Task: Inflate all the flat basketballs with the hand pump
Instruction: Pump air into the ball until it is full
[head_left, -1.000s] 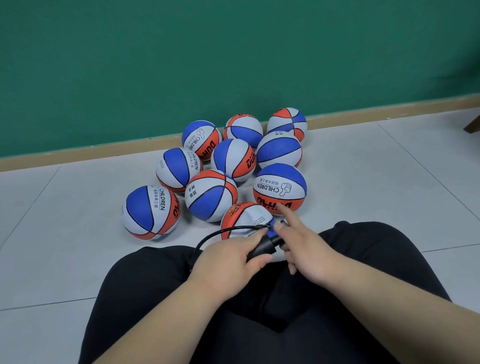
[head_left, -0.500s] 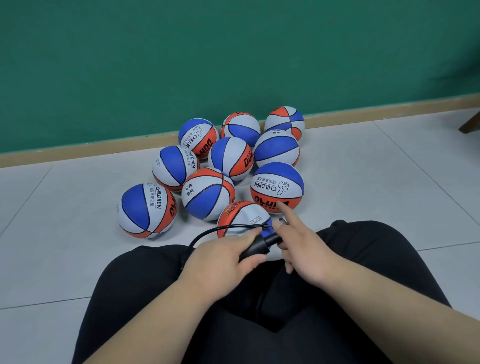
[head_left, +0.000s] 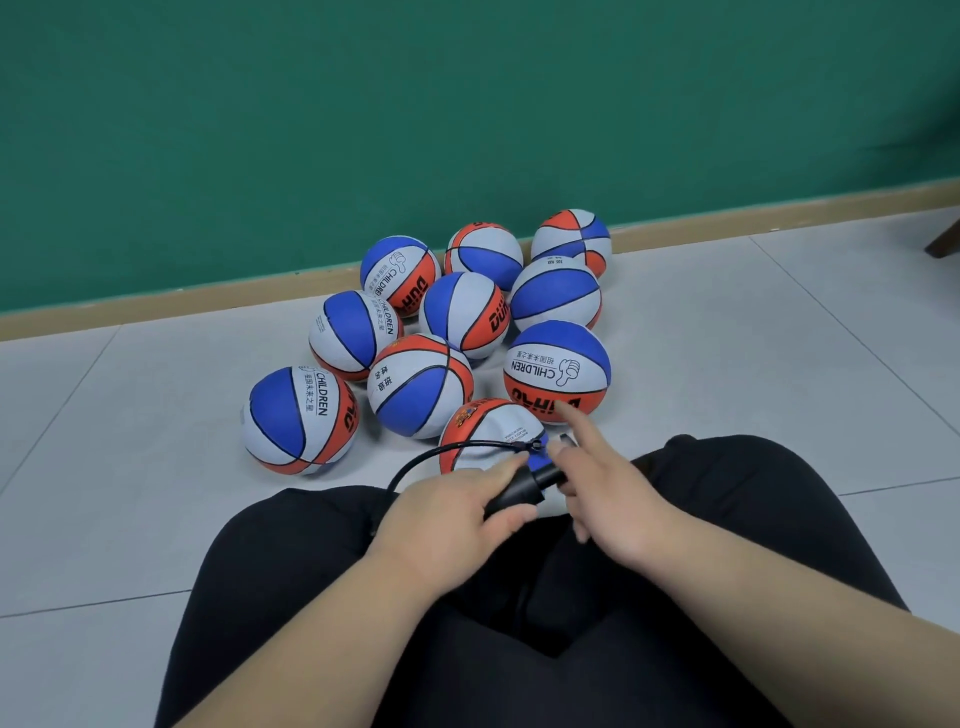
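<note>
The person wears plain black matte fabric trousers (head_left: 270, 561) over both legs, softly creased between the thighs. The left forearm (head_left: 322, 649) and right forearm (head_left: 779, 597) are bare.

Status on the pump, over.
Left hand grips pump; right hand at its handle end, grip unclear. Hose tip at nearest basketball. Nothing blocking.

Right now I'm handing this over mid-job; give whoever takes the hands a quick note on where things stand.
Left hand: grips the black pump over the lap.
Right hand: at the pump's front end, index finger straight; grip unclear.
Hose loops to the nearest ball; needle seating not visible.
Nine more balls clustered on the floor toward the wall.
Done: cannot tell which are inflated. Left: pump the nearest ball, then the others.
</note>
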